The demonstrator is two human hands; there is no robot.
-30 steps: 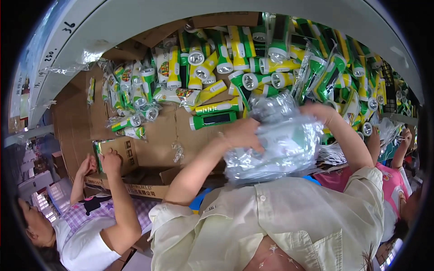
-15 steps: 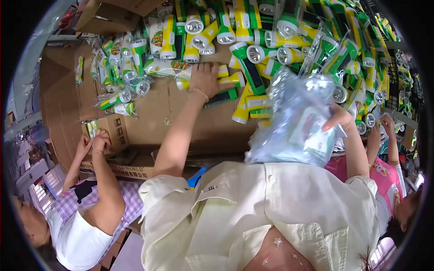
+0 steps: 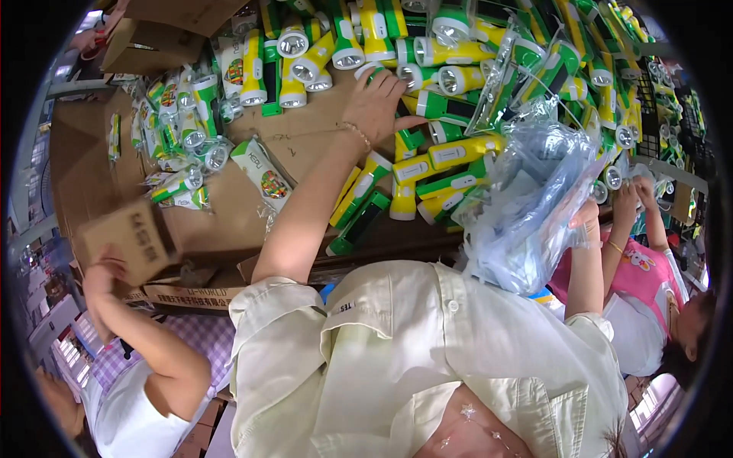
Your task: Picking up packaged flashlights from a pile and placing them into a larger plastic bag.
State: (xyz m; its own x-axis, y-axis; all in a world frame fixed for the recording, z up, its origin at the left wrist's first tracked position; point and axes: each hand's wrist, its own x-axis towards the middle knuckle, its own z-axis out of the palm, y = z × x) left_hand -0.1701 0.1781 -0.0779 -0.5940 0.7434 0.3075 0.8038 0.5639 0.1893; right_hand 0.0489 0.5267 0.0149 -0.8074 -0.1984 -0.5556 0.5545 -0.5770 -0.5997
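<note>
My left hand (image 3: 374,107) reaches to the near edge of a large heap of green-and-yellow flashlights. Its fingers lie over a green flashlight (image 3: 372,75), with the thumb spread out to the right. My right hand (image 3: 586,217) is closed on a bunch of clear plastic bags (image 3: 523,206), which hangs in front of my chest. Below the left hand, several loose flashlights lie crosswise, among them a yellow one (image 3: 466,152) and a green one (image 3: 359,224). To the left, a printed, wrapped packet (image 3: 262,172) rests on the brown cardboard (image 3: 221,221).
Bagged flashlights (image 3: 179,126) are grouped at the left on the cardboard. An open carton (image 3: 156,46) stands at the far left. At the left, a co-worker's hand (image 3: 107,267) holds a small brown box (image 3: 128,244). Another co-worker's hands (image 3: 634,191) work at the right.
My left hand has moved from the near flashlights farther right and away. Those flashlights lie shifted rightward, and the printed packet is now separate. The left co-worker has raised the small box.
</note>
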